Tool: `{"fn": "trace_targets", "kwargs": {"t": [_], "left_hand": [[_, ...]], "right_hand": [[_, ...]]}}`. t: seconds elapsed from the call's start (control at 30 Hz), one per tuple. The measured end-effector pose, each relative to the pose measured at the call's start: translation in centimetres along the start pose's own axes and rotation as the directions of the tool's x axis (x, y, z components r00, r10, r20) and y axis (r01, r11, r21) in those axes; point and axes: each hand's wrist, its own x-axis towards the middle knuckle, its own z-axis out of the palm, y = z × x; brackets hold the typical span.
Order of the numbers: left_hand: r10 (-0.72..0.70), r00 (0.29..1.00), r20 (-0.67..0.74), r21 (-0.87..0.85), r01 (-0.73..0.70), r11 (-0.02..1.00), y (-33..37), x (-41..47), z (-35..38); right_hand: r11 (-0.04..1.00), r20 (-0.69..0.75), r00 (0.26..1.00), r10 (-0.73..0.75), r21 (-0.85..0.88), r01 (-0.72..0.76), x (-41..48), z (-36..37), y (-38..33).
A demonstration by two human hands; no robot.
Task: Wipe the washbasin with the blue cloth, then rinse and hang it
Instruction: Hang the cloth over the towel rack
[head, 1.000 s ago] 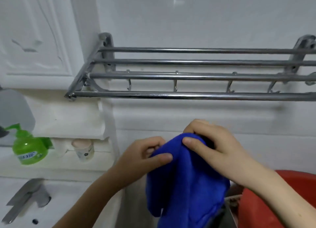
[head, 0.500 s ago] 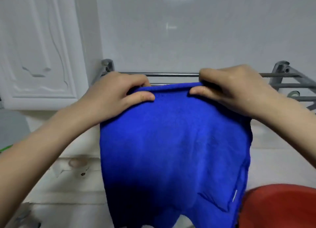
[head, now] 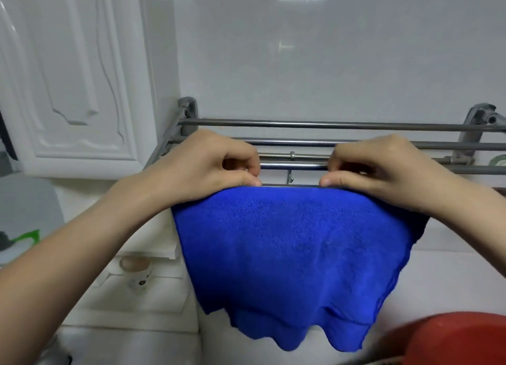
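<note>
Left hand [head: 208,170] and right hand [head: 383,173] were both up at the towel rack [head: 328,124] in the head view, each with its fingers curled and its thumb pressed along the top edge of the blue cloth [head: 295,255], so each was pinching the cloth and neither was free. I held them apart, one near each upper corner, with my forearms reaching up and forward from the bottom of the frame and my wrists about level with the front rail [head: 290,185]. The cloth lay spread over that front rail and hung down flat in front of it, its lower hem loose and wavy above the red tub [head: 460,340] at the lower right. How much of it fell behind the rail I could not tell, since the front fold hid that. I judged the task to be at its last step: the cloth was on the rack, and what was left was to even it out and let go. Whether the wiping and rinsing were properly done could not be read here, as the washbasin was barely in view.
</note>
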Motion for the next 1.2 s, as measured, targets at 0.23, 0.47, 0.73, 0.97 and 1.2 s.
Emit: {"fn": "trace_targets", "kwargs": {"t": [0.23, 0.47, 0.73, 0.97, 1.2], "left_hand": [[-0.055, 0.997, -0.056, -0.06, 0.051, 0.997, -0.5, -3.9, -0.1], [-0.138, 0.982, -0.131, -0.027, 0.135, 0.99, -1.1, -1.9, -1.3], [-0.084, 0.996, -0.042, 0.014, 0.085, 0.996, -1.0, -1.8, -1.3], [-0.106, 0.991, -0.081, 0.005, 0.107, 0.994, -0.3, -5.2, -0.9], [-0.193, 0.955, -0.223, 0.014, 0.201, 0.979, -0.2, -5.4, -0.6]], "right_hand": [[0.995, -0.061, 0.998, 0.014, 0.103, -0.008, -3.4, 0.2, -0.4], [0.971, -0.192, 0.96, 0.204, 0.162, -0.174, -2.2, -0.7, -0.1], [0.979, -0.039, 0.982, 0.185, 0.092, -0.18, -1.7, -0.9, -0.6], [0.99, -0.063, 0.99, 0.127, 0.073, -0.122, -4.1, -1.0, -2.1], [0.976, -0.112, 0.972, 0.208, 0.091, -0.199, -5.4, -0.5, -2.3]]}}
